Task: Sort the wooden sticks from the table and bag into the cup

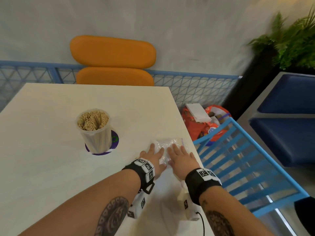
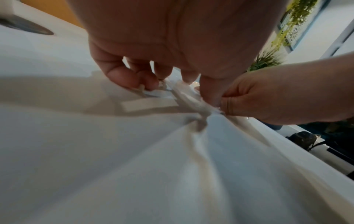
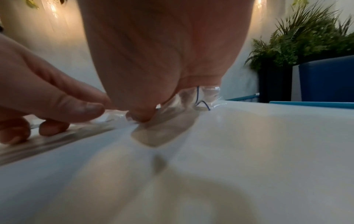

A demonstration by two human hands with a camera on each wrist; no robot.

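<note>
A clear plastic cup (image 1: 92,128) packed with upright wooden sticks (image 1: 92,120) stands on a purple disc at the table's middle left. A crumpled clear plastic bag (image 1: 167,143) lies near the table's right edge. My left hand (image 1: 154,155) and right hand (image 1: 179,155) lie side by side on it, fingers stretched forward. In the left wrist view my fingertips (image 2: 151,82) press the bag (image 2: 189,98) down. The right thumb (image 3: 141,116) pins the plastic (image 3: 206,95) to the table. A pale flat strip (image 2: 149,106) lies under my left palm; whether it is a stick is unclear.
The white table (image 1: 51,167) ends just right of the bag. Beyond that edge stand a blue slatted chair (image 1: 247,167) and an orange bag (image 1: 201,123) on the floor. An orange chair (image 1: 112,51) stands behind the table. A dark blue seat (image 1: 289,116) and a plant (image 1: 289,40) are at the right.
</note>
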